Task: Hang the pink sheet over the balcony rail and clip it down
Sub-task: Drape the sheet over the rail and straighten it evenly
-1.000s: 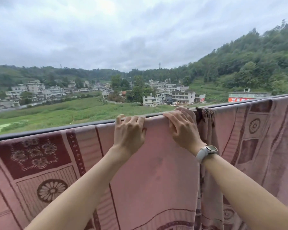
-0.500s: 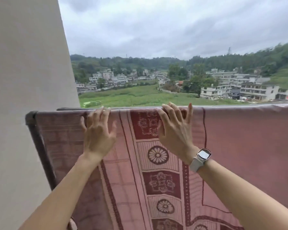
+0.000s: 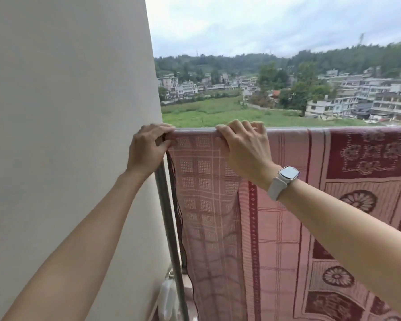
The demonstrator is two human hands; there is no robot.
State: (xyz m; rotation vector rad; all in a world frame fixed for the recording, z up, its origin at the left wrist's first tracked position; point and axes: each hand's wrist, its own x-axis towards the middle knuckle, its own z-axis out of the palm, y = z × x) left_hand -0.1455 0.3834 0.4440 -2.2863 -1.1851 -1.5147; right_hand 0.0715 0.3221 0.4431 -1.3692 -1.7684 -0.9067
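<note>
- A pink sheet (image 3: 287, 228) hangs over the balcony rail (image 3: 285, 129), its patterned face draped toward the person and its left edge reaching the corner beside a pale wall (image 3: 67, 135).
- The left hand (image 3: 146, 147) pinches the sheet's top corner between thumb and curled fingers, right at the end of the rail; the right hand (image 3: 243, 144), a white watch (image 3: 285, 179) on its wrist, curls its fingers over the rail top and holds the cloth down there.
- The sheet looks soft and limp — probably light enough to slide or lift in wind, so the folded top line along the rail seems the place to take hold and to clip.
- No clip shows anywhere in view, and that part of the job appears not yet done.
- Room is tight on the left, where wall and a metal post (image 3: 169, 228) crowd the sheet's edge — to the right the rail runs open, with fields and buildings far beyond.
</note>
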